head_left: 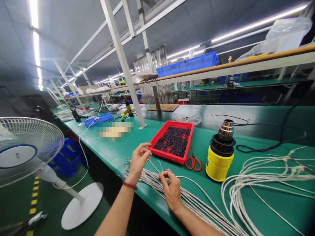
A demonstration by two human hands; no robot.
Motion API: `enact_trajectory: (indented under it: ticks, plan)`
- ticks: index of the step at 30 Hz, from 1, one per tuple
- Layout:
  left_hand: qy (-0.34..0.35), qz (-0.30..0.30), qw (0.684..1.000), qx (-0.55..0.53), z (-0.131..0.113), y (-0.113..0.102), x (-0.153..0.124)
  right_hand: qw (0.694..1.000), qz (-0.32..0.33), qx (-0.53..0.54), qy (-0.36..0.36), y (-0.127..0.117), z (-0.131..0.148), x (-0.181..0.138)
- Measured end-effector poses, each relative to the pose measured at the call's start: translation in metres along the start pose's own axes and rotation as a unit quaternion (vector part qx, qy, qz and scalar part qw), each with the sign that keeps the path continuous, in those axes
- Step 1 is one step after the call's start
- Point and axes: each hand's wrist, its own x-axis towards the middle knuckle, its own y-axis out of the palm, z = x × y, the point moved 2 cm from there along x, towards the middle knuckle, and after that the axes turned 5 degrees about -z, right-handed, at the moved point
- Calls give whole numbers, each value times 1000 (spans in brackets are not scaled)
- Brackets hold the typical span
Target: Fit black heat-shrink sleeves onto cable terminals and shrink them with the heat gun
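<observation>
the left hand hovers above the near edge of the long green worktable, thumb and forefinger drawn almost together and the other fingers loosely curled; whether anything sits in that pinch is too small to tell. just beside it the right hand rests low on the table, its thumb and forefinger pinching the end of a single grey-white wire, whose thin tip sticks up between the two hands. under both hands lies a bundle of thin grey-white wires, running along the table edge and cut off at the bottom of the view. behind the hands stands a shallow red plastic tray filled with small dark pieces too fine to make out. red-handled scissors lie touching or nearly touching the tray's near right corner, and just right of them a yellow and black heat gun stands upright on its base, metal nozzle up. further right are loose coils of pale cable, partly cut off by the frame, with a black cord behind them. a white pedestal fan stands on the floor to the left, its head cropped. a pixelated patch hides something further along the table. a blue plastic crate sits on the overhead shelf.
</observation>
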Motion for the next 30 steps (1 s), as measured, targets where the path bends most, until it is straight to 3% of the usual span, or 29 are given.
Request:
enact_trajectory:
  ticks: [5,10,18,30]
  plan:
    - [-109,10,991,-75,15,-14,-72,999,34,-16,-16,0,1,-5]
    - [-159,37,979,-125,16,-6,-85,996,69,-15,-45,0,3,-6]
    - [-97,-24,994,-48,-5,-5,-78,990,96,-35,-98,-1,11,-6]
    - [5,-109,994,33,-6,-16,-84,988,118,-53,-84,-1,12,-8]
